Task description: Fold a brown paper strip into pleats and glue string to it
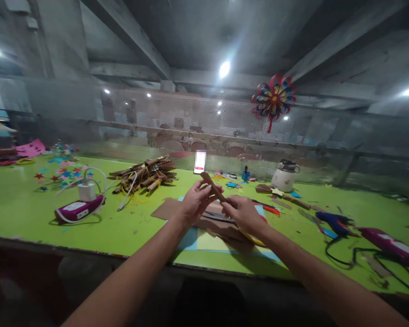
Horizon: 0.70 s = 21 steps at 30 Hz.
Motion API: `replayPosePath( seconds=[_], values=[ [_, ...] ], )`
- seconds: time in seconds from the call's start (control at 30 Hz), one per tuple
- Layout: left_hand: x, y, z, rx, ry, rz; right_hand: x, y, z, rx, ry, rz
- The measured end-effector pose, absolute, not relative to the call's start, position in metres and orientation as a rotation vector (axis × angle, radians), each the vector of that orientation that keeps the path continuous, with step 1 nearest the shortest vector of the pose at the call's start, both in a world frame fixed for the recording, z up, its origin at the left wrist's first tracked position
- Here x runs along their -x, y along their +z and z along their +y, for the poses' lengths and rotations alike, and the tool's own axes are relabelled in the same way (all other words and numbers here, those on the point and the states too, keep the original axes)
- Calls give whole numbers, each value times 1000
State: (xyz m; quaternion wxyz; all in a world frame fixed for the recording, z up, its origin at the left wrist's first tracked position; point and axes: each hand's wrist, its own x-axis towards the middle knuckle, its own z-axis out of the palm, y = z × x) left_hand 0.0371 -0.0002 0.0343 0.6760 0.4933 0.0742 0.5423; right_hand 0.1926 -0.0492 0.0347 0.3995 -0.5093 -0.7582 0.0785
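A narrow brown strip, perhaps rolled paper or card (213,186), is held between both hands above the middle of the green table. My left hand (198,200) has its fingers around the strip's upper part. Near the lower end, my right hand (241,211) pinches it. Beneath them lie flat brown pieces (168,210) on blue and pale yellow sheets (209,241). A dark, long tool, partly hidden by my right hand, rests on these pieces.
A pile of brown rolls (146,175) and a purple power strip (80,209) stand left. A phone (199,162) is upright behind my hands. To the right are a white bottle (283,177), a blue glue gun (334,223) with its cable, and another purple power strip (390,243).
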Motion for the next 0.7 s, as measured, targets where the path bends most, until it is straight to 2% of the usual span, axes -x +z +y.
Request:
replayPosePath(
  seconds=[0.1, 0.2, 0.27, 0.3, 0.4, 0.5, 0.57, 0.7],
  values=[
    [-26, 36, 6, -1146, 1271, 240, -202, 32, -41, 1290, 31, -1979],
    [-10, 43, 13, -1335, 1598, 428, -214, 28, -35, 1400, -242, -2121],
    [-5, 48, 12, -1691, 1886, 598, -221, 24, -33, 1471, -361, -2254],
    [-6, 50, 9, -1993, 1874, 656, -224, 22, -32, 1491, -391, -2320],
    [-24, 49, -5, -2765, 1295, 681, -230, 20, -35, 1442, -375, -2436],
    [-43, 39, -13, -3002, 783, 786, -233, 24, -39, 1323, -252, -2415],
    [-48, 33, -11, -3019, 680, 873, -234, 28, -40, 1274, -149, -2346],
    [-41, 28, -5, -2988, 855, 945, -239, 32, -36, 1175, 126, -2130]
  ],
)
